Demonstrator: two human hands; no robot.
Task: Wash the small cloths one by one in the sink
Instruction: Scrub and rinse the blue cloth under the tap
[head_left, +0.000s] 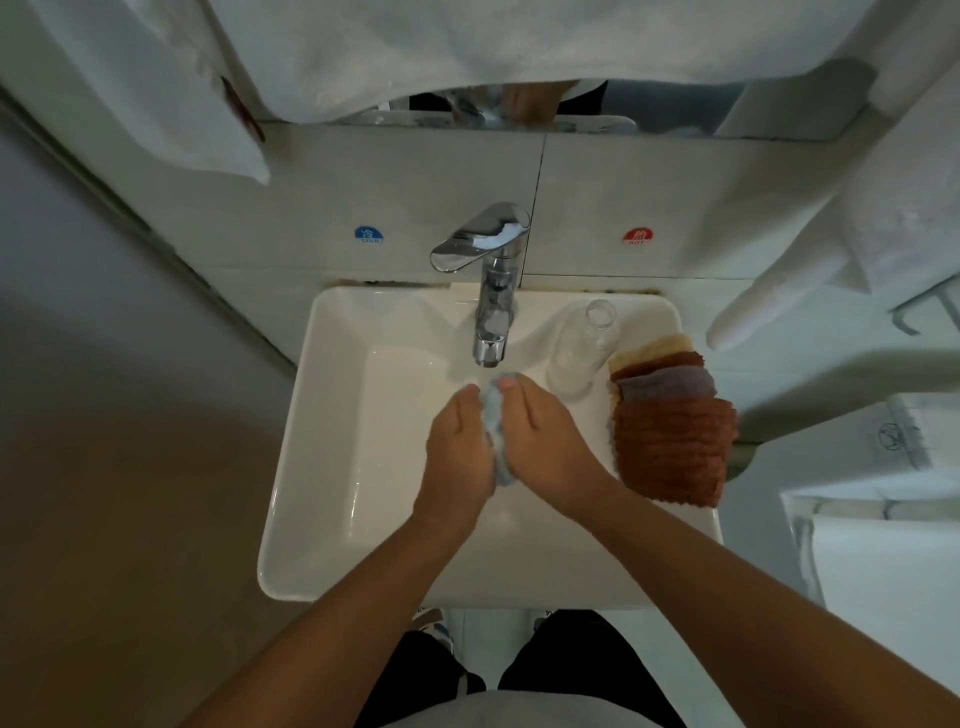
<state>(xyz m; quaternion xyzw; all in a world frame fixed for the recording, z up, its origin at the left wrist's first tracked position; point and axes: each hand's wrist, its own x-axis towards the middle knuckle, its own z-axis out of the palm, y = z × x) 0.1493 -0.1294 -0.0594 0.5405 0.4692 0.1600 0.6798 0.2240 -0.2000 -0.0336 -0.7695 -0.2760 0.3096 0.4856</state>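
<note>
A small light-blue cloth is bunched between my two hands over the white sink, just below the chrome tap's spout. My left hand grips its left side and my right hand grips its right side, fingers curled round it. Most of the cloth is hidden between the palms. On the sink's right rim lies a stack of small cloths, rust-brown on top, with purple, brown and yellow ones behind.
A clear plastic bottle lies on the rim between the tap and the stack. The tap lever points back left. White towels hang at the right and above. Blue cold and red hot stickers mark the tiled wall.
</note>
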